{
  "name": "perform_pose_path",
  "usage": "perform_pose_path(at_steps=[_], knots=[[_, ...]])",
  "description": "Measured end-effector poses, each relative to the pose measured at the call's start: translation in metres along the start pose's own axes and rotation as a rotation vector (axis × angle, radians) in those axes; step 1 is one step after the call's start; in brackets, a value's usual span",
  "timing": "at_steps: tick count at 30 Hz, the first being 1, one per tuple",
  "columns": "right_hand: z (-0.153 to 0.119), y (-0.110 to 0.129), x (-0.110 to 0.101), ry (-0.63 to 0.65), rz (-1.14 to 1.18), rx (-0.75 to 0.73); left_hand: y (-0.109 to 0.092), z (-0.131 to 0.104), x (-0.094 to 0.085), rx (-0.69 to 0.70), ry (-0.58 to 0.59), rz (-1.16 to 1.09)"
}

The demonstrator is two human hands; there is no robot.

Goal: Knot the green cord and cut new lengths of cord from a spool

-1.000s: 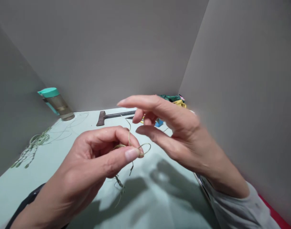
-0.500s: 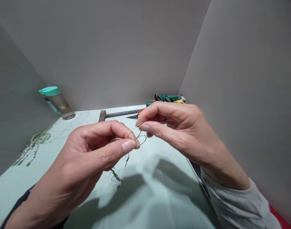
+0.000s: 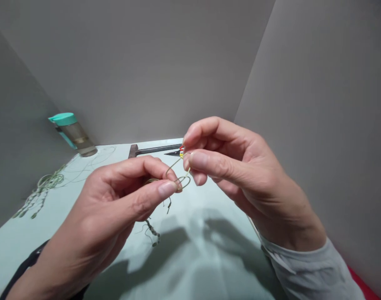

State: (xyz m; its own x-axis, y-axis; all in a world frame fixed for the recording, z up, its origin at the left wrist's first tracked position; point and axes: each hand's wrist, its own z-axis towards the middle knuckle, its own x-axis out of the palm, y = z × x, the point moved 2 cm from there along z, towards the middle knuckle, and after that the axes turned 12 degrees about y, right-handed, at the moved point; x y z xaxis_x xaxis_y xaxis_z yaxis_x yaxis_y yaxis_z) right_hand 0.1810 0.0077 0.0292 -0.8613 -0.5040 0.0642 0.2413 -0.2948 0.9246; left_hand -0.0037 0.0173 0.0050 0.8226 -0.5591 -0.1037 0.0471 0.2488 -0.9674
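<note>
"Tabletop (image 3: 62,212) edges first: where do they run?"

"Back to the grey wall (image 3: 165,83), with the hammer (image 3: 159,148) and bottle (image 3: 79,135) near that end. The right edge shows beside the sleeve (image 3: 315,271). A bundle of knotted cords (image 3: 49,181) lies far left. Below the hands there's bare, shadowed surface, and above them free air up to the wall."

"And the thin green cord (image 3: 175,163)?"

"Between the hands, above the tabletop. The left hand (image 3: 124,204) pinches it between thumb and index, a small loop standing out past the fingertips. One strand rises to the right hand (image 3: 237,166), pinched behind the thumb; those fingers partly hide the contact. A knotted strand (image 3: 153,233) hangs below the left hand."

"What's changed?"

"A second ago the right fingers were spread, off the cord. Half a second ago index met thumb; now the index is lifted above it."
</note>
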Motion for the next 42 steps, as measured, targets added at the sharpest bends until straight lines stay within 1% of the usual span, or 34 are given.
perform_pose_path(at_steps=[5,10,14,18,20,24,27,31,35,38,42], knots=[[0.001,-0.002,0.006,-0.016,0.117,0.002,-0.001,-0.001,0.002,0.029,-0.051,0.008],[-0.001,0.001,0.008,0.006,-0.019,-0.019,-0.004,-0.001,0.005,0.067,-0.118,0.020],[-0.004,0.001,0.009,-0.077,-0.061,-0.044,-0.002,0.000,0.006,0.079,-0.167,0.032],[-0.005,0.000,0.010,-0.106,-0.094,-0.088,0.001,-0.003,0.006,0.118,-0.232,0.104],[-0.005,0.000,0.009,-0.104,-0.103,-0.087,0.002,-0.005,0.006,0.146,-0.247,0.160],[-0.005,-0.002,0.006,-0.054,-0.146,-0.077,0.002,-0.006,0.008,0.163,-0.296,0.226],[-0.005,-0.003,0.005,-0.053,-0.195,-0.101,0.002,-0.005,0.010,0.173,-0.319,0.190],[-0.007,-0.002,0.005,-0.097,-0.312,-0.141,0.003,-0.002,0.012,0.185,-0.329,0.124],[-0.010,-0.001,0.007,-0.060,-0.446,-0.192,0.002,0.001,0.015,0.203,-0.365,0.087],[-0.011,-0.002,0.010,-0.066,-0.444,-0.242,0.000,0.002,0.018,0.209,-0.405,0.060],[-0.010,-0.007,0.014,-0.123,-0.392,-0.254,-0.004,0.002,0.021,0.234,-0.398,0.054]])
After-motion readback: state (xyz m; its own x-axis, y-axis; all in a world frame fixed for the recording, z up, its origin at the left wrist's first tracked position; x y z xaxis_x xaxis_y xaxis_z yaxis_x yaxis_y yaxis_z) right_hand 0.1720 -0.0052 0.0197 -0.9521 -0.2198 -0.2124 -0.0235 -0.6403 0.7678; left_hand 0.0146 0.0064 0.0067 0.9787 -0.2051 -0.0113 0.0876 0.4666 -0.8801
